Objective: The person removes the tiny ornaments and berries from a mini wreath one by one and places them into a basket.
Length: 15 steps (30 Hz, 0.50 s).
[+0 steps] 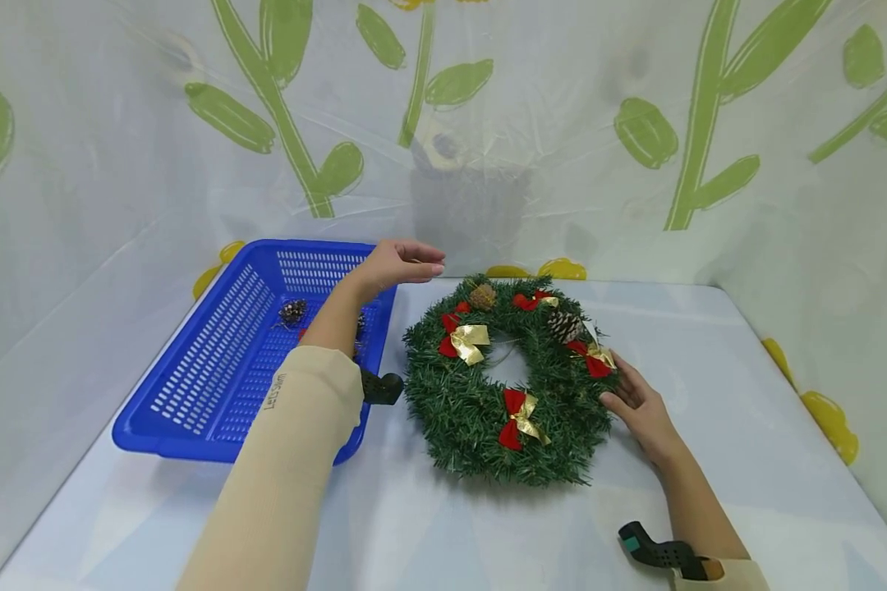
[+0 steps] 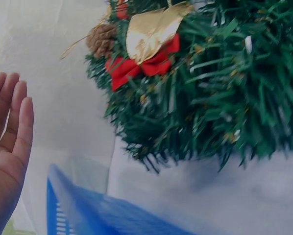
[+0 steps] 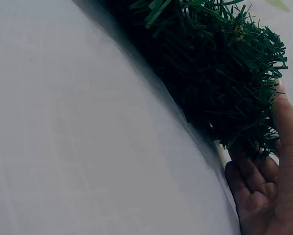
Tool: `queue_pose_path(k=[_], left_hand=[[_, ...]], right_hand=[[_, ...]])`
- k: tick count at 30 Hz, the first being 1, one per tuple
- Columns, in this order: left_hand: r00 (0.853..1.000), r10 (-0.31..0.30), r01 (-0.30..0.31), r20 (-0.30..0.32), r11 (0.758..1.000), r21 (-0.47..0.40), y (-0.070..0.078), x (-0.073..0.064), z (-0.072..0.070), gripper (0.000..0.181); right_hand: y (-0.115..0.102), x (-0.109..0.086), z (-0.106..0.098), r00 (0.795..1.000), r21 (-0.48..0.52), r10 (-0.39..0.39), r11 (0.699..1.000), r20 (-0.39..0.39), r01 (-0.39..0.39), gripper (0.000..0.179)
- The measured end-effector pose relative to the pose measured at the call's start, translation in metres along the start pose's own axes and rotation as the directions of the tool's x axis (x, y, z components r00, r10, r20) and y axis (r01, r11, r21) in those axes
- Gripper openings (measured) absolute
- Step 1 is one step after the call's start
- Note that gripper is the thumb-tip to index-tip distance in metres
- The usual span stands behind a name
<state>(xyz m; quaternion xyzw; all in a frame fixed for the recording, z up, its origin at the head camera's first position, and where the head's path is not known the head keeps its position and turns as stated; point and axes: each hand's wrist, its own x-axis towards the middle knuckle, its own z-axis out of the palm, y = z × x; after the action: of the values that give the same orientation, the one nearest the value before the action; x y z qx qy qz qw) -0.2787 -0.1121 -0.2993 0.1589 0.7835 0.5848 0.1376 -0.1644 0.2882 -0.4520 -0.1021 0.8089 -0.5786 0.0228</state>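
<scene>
On the pale tabletop [image 1: 710, 484], a blue basket [image 1: 136, 439] stands left and a green wreath [image 1: 458, 419] right. The left hand [image 1: 399, 264], fingers extended, hovers near the basket's far-right corner; the right hand [image 1: 643, 406] grips the wreath's right edge. It carries 4 red-and-gold bows [image 1: 513, 419] and 2 cones [image 1: 564, 326].

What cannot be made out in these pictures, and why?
Head view: a red item in the blue basket, partly hidden behind the left arm.
Left wrist view: part of the left hand, cut off by the left edge.
Right wrist view: part of the right hand, hidden by the wreath.
</scene>
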Motion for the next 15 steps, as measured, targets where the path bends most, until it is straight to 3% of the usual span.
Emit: queue_pose_path(k=[5, 15], left_hand=[[1.0, -0.014, 0.013, -0.018, 0.999, -0.043, -0.006, 0.002, 0.011, 0.042], [0.983, -0.114, 0.105, -0.147, 0.992, -0.066, -0.017, 0.01, 0.039, 0.044]], right_hand=[[0.0, 0.001, 0.0, 1.0, 0.003, 0.007, 1.0, 0.005, -0.007, 0.069], [-0.001, 0.001, 0.0, 1.0, -0.005, -0.001, 1.0, -0.005, 0.001, 0.068]])
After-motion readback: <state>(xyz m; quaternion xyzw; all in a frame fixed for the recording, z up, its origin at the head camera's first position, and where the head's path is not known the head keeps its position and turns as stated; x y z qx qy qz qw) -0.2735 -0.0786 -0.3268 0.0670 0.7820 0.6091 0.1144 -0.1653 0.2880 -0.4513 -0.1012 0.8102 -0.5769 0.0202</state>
